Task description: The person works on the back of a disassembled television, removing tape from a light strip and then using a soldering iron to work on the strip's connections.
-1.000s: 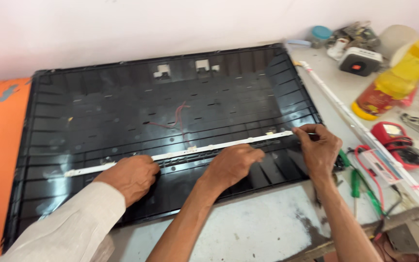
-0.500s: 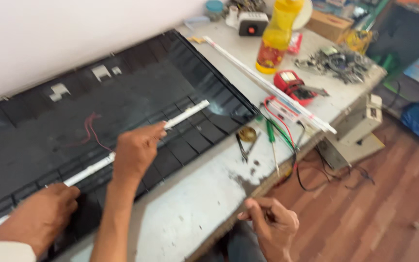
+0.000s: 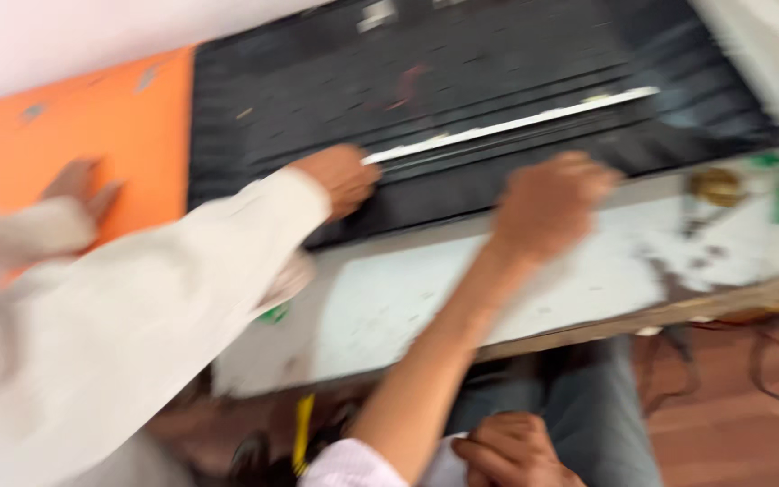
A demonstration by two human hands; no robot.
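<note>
Your left hand (image 3: 547, 203) hovered in a loose fist over the front edge of the black panel (image 3: 498, 81), just short of the white strip (image 3: 516, 126) lying across it, gripping nothing I could make out through the blur. Your right hand (image 3: 511, 451) rested curled in your lap, well below the panel and off the worktop (image 3: 516, 289). A white-sleeved co-worker's hand (image 3: 340, 176) pressed the strip's left end against the panel.

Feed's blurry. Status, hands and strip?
Left hand at near edge of black ribbed panel, grip blurred. Right hand at lap. Thin white strip lies on panel, white-sleeved co-worker's hand on its end.
</note>
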